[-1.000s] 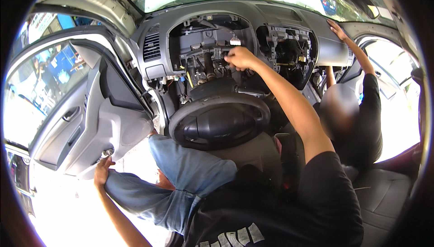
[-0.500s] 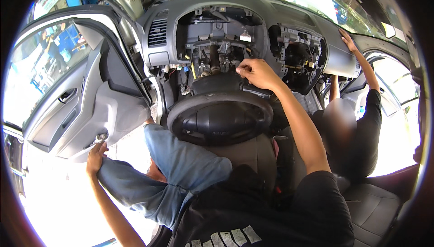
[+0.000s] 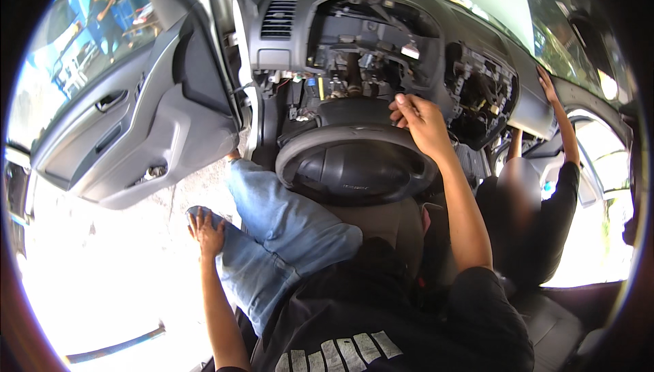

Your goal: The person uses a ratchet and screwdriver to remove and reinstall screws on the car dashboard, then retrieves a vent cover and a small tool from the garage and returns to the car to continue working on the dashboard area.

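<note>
My right hand (image 3: 424, 125) is raised over the far right part of the steering wheel (image 3: 291, 157), its fingers curled together in a pinch. Whatever they may hold is too small to make out. Beyond the wheel lie the dark steering column cover (image 3: 347, 112) and the bare instrument opening (image 3: 368, 28) in the dashboard, with brackets and wiring exposed. On my left knee (image 3: 238, 249) rests my left hand (image 3: 208, 234), fingers spread and holding nothing.
On the left the door (image 3: 153, 127) stands wide open. Right of the wheel is a stripped centre console opening (image 3: 480, 93). A co-worker in a dark shirt (image 3: 545, 229) crouches at the passenger side, one hand (image 3: 547, 84) on the dashboard's far end.
My left hand has left the door's lower edge and come onto my knee, with the left leg drawn inward. The right hand has come back toward the wheel. The view has shifted.
</note>
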Demonstrator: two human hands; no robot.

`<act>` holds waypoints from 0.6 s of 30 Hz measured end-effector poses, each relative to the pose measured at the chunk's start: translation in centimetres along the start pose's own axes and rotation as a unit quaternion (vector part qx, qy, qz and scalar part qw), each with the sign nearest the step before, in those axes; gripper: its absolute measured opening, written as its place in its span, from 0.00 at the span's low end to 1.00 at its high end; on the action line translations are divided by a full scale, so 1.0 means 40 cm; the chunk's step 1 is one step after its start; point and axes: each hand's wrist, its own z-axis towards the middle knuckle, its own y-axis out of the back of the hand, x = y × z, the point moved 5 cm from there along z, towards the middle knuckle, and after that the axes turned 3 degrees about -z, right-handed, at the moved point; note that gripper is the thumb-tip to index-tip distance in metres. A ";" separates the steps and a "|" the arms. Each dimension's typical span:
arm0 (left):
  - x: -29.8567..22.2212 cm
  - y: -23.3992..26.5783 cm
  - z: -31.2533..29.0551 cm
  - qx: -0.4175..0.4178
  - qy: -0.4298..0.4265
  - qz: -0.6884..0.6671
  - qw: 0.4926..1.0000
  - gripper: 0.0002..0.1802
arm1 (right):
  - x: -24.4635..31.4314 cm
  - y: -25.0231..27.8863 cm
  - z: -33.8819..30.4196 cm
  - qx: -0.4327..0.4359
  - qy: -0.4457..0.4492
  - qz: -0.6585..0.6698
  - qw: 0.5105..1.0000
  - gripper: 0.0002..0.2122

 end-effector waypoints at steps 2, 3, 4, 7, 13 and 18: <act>0.025 -0.073 -0.012 0.038 0.025 -0.045 0.998 0.34 | 0.078 -0.022 -0.009 -0.028 0.062 -0.056 0.996 0.17; 0.046 -0.096 -0.018 0.062 0.049 -0.060 0.995 0.34 | 0.127 -0.039 -0.023 -0.032 0.109 -0.094 0.989 0.14; 0.055 -0.108 -0.020 0.055 0.040 -0.073 0.995 0.33 | 0.182 -0.067 -0.031 -0.043 0.170 -0.124 0.977 0.12; 0.084 -0.122 -0.022 0.057 0.060 -0.088 0.993 0.33 | 0.315 -0.194 -0.062 -0.019 0.283 -0.168 0.944 0.08; 0.068 -0.087 -0.034 0.026 0.078 -0.118 0.990 0.31 | 0.366 -0.612 -0.140 0.202 0.356 -0.127 0.904 0.12; 0.059 -0.081 -0.041 0.018 0.134 -0.135 0.982 0.28 | 0.248 -0.963 -0.204 0.334 0.326 -0.264 0.844 0.28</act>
